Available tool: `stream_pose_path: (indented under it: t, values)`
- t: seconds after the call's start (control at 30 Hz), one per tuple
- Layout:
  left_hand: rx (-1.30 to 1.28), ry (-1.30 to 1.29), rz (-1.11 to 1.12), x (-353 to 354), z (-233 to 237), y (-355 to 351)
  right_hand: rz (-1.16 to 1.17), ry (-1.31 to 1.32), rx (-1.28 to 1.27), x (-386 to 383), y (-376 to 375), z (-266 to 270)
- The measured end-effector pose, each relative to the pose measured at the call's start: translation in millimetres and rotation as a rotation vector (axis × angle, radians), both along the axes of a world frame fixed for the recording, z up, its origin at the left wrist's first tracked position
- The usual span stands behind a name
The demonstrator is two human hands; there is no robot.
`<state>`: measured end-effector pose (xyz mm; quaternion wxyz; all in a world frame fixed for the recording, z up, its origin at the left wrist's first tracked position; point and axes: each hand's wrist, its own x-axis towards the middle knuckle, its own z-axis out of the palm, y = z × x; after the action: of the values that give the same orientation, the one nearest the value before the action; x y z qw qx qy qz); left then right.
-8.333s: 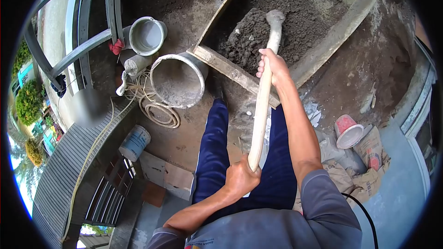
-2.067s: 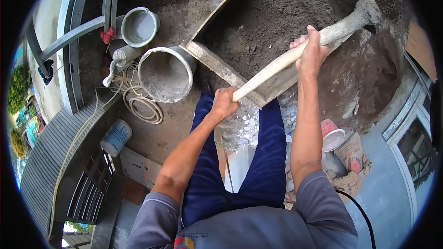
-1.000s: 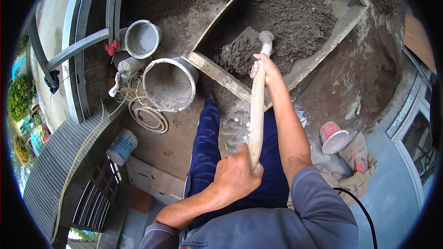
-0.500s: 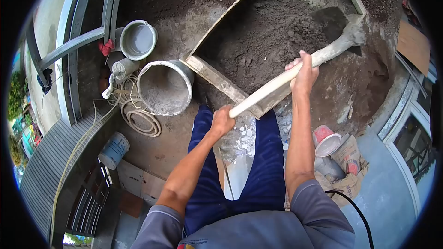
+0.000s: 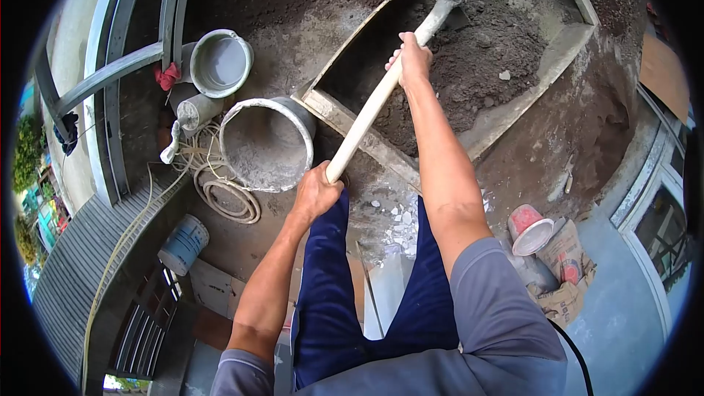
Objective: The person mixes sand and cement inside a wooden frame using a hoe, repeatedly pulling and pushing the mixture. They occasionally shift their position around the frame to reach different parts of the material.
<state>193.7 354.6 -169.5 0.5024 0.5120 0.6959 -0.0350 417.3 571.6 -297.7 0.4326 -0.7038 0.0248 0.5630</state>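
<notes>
A pale wooden handle [image 5: 364, 119] runs diagonally over the near left part of a mixing trough [image 5: 359, 130]. My left hand [image 5: 317, 189] is wrapped round its lower end, above my left knee. Farther up, my right hand [image 5: 412, 60] grips the same handle. The handle's far end is caked with grey material, and a dark blade [image 5: 457, 17] shows partly beside it, the rest hidden. Loose dark grey mix [image 5: 488, 66] lies in the trough, with a small pale lump [image 5: 504, 75] on top.
Left of the trough stand a large mortar-crusted bucket [image 5: 265, 145] and a bucket of liquid [image 5: 221, 64], near a coiled hose [image 5: 229, 202]. A blue-white pail [image 5: 183, 244] is lower left. Metal frame bars [image 5: 111, 88] rise at left; a red tub [image 5: 530, 229] and paper sacks [image 5: 568, 271] are at right.
Both hands have moved left with the handle, and it now stands steeper. Its far end has swung from the trough's right side to the upper left part, uncovering mix at the right.
</notes>
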Motion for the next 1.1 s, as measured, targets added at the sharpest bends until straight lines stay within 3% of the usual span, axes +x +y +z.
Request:
stream_pose_path:
  t: [0.1, 0.4, 0.57, 0.67, 0.87, 0.97, 1.0, 1.07, 1.1]
  values:
    - [-0.053, 0.113, -0.005, 8, 31, -3, 0.024, 0.119, -0.023, 0, -12, -13]
    - [-0.261, 0.11, 0.056, 76, 151, -23, 0.298, 0.357, -0.248, -31, -88, -37]
    - [-0.24, 0.05, -0.07, 130, 187, -11, 0.211, 0.548, -0.283, 28, -111, -43]
    - [-0.273, 0.002, -0.15, 167, 234, 4, 0.124, 0.646, -0.28, 75, -128, -6]
    - [-0.346, -0.228, -0.247, 164, 314, -7, -0.013, 0.43, -0.191, 163, -135, 139]
    - [-0.249, -0.306, -0.359, 138, 285, -32, -0.095, 0.253, -0.051, 188, -125, 189]
    - [-0.178, -0.238, -0.372, 128, 248, -46, -0.108, 0.177, 0.001, 188, -119, 194]
    - [-0.015, -0.228, -0.268, 111, 131, -69, -0.163, 0.048, 0.08, 182, -111, 185]
    - [-0.054, -0.234, -0.214, 110, 89, -63, -0.176, -0.024, 0.108, 177, -105, 188]
